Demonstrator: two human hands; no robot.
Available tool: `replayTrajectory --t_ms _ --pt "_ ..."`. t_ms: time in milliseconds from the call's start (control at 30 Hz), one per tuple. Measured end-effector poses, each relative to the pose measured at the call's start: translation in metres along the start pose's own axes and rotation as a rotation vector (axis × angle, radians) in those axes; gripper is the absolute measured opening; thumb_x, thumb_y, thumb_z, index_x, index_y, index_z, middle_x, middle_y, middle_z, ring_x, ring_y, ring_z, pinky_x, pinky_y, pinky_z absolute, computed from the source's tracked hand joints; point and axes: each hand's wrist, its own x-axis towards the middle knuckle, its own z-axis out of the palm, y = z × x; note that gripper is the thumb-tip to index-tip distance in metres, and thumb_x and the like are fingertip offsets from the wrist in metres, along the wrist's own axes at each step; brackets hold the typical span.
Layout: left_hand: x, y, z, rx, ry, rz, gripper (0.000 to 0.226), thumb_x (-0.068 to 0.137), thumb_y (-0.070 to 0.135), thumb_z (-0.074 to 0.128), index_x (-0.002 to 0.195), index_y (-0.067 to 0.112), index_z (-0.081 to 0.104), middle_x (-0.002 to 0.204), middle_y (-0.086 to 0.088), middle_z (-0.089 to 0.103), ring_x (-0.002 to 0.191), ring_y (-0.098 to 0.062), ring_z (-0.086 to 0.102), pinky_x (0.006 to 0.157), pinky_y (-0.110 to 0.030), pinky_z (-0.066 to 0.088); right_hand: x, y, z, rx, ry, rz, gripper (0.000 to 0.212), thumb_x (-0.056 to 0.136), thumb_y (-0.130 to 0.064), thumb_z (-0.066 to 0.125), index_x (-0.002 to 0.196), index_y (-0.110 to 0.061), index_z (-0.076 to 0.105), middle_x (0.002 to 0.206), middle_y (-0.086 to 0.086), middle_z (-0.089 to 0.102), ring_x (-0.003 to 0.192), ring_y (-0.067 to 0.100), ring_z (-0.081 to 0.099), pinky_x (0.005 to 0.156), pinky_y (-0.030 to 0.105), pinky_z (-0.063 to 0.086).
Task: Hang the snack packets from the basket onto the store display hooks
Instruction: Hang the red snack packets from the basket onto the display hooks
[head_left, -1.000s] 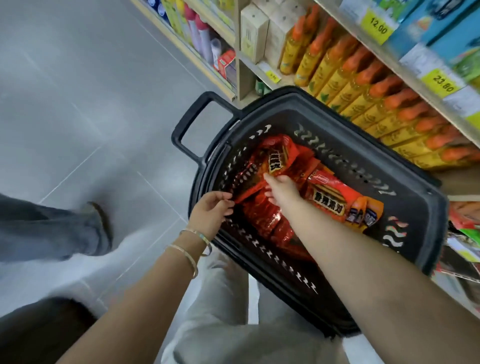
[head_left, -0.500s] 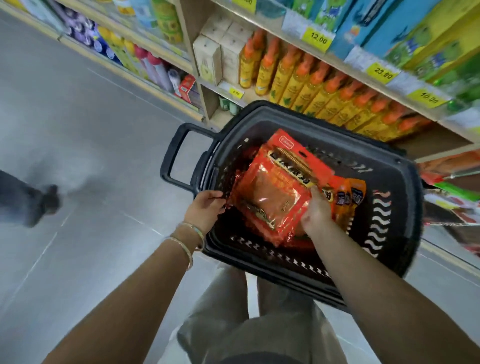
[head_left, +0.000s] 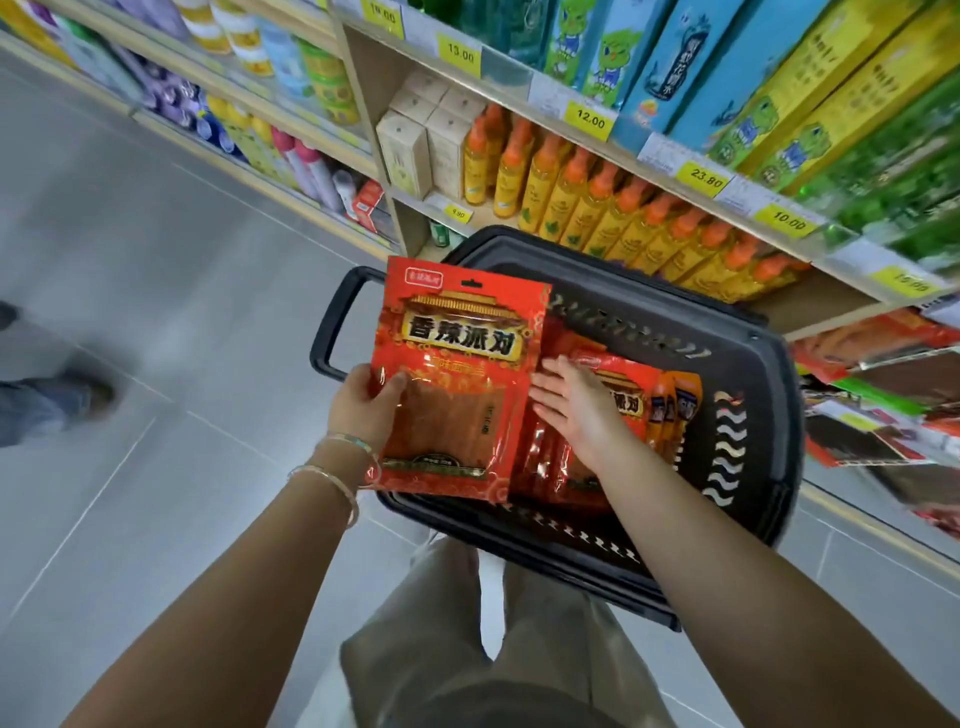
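**One red packet held over the basket**

In the centre of the frame, the left hand (head_left: 363, 410) grips a red snack packet (head_left: 457, 374) at its left edge. The thumb lies on the front of it, and the other fingers are hidden behind. The packet stands upright over the left part of the black basket (head_left: 753, 415), with its hang hole at the top. The right hand (head_left: 576, 410) is just to the right of it. Its fingers (head_left: 545, 395) are straight and spread, and they rest on the other packets (head_left: 623, 400) that lie inside the basket. Orange-capped bottles (head_left: 597, 202) fill the shelf at the upper right.
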Motion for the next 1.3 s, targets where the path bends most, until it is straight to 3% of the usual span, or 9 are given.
replayTrajectory --t_ms 267,467,600,767,900,1000,1100,1200,1300 --pt "0.024 -0.044 -0.015 0.027 0.105 -0.137 0.019 0.093 0.028 0.051 0.109 0.017 0.054 0.095 0.001 0.057 0.086 -0.022 0.054 0.078 -0.031 0.041 0.05 0.052 0.012 -0.406 0.196 0.026 0.015 0.094 -0.026 0.055 0.092 -0.012 0.06 0.085 0.002 0.063 0.077 0.017 0.06 0.077 0.032 0.049" --pt "0.031 -0.055 -0.017 0.071 0.108 -0.117 0.021 0.093 0.031 0.05 0.111 0.02 0.054 0.095 0.007 0.054 0.085 -0.016 0.051 0.077 -0.027 0.037 0.099 0.059 0.028 -0.773 0.24 -0.021 0.038 0.085 -0.045 0.061 0.061 -0.016 0.054 0.08 0.013 0.063 0.077 0.027 0.059 0.077 0.036 0.048" --pt "0.033 -0.055 -0.016 0.102 0.111 -0.093 0.024 0.094 0.033 0.05 0.114 0.021 0.054 0.095 0.008 0.053 0.085 -0.014 0.049 0.078 -0.027 0.036 0.108 0.063 0.022 -0.862 0.257 -0.034 0.027 0.083 -0.034 0.067 0.074 -0.009 0.059 0.085 0.012 0.064 0.081 0.027 0.06 0.074 0.031 0.044" --pt "0.031 -0.048 -0.017 0.093 0.08 -0.112 0.011 0.092 0.034 0.049 0.096 0.024 0.049 0.083 0.01 0.054 0.081 -0.018 0.052 0.074 -0.029 0.038 0.087 0.062 0.003 -0.64 0.321 -0.004 0.014 0.081 -0.014 0.062 0.077 -0.017 0.048 0.073 0.004 0.057 0.064 0.022 0.055 0.052 0.026 0.036" --pt "0.025 -0.036 -0.018 0.026 0.06 -0.13 0.024 0.089 0.043 0.051 0.099 0.022 0.048 0.092 0.003 0.057 0.084 -0.021 0.054 0.074 -0.031 0.039 0.054 0.059 -0.017 -0.419 0.48 0.074 0.034 0.081 -0.004 0.054 0.115 -0.01 0.053 0.083 0.007 0.062 0.065 0.024 0.059 0.05 0.024 0.041" --pt "0.021 -0.028 -0.018 -0.018 0.033 -0.147 0.041 0.084 0.058 0.052 0.102 0.022 0.049 0.091 0.004 0.057 0.081 -0.019 0.054 0.074 -0.032 0.04 0.032 0.059 -0.034 -0.273 0.524 0.067 0.044 0.091 -0.007 0.048 0.134 -0.006 0.044 0.11 0.01 0.062 0.097 0.032 0.061 0.065 0.027 0.046" --pt "0.016 -0.018 -0.017 -0.066 0.006 -0.116 0.041 0.082 0.058 0.056 0.101 0.022 0.05 0.09 0.005 0.058 0.082 -0.019 0.055 0.078 -0.031 0.043 0.006 0.059 -0.046 -0.182 0.631 0.003 0.045 0.094 -0.032 0.042 0.133 -0.009 0.047 0.124 0.015 0.057 0.096 0.029 0.054 0.072 0.031 0.041" --pt "0.008 -0.002 -0.016 -0.102 -0.071 -0.051 0.03 0.084 0.052 0.058 0.096 0.025 0.054 0.087 0.007 0.061 0.086 -0.021 0.058 0.081 -0.032 0.045 -0.022 0.051 -0.055 -0.35 0.692 -0.098 0.075 0.081 -0.072 0.044 0.127 -0.013 0.051 0.107 0.003 0.057 0.104 0.027 0.053 0.088 0.039 0.04" --pt "-0.005 0.023 -0.009 -0.129 -0.179 0.032 0.018 0.087 0.045 0.058 0.086 0.027 0.058 0.084 0.012 0.064 0.081 -0.014 0.062 0.08 -0.032 0.048 -0.049 0.039 -0.067 -0.433 0.581 -0.266 0.062 0.079 -0.067 0.053 0.092 -0.007 0.062 0.079 0.003 0.062 0.085 0.028 0.062 0.078 0.034 0.046"
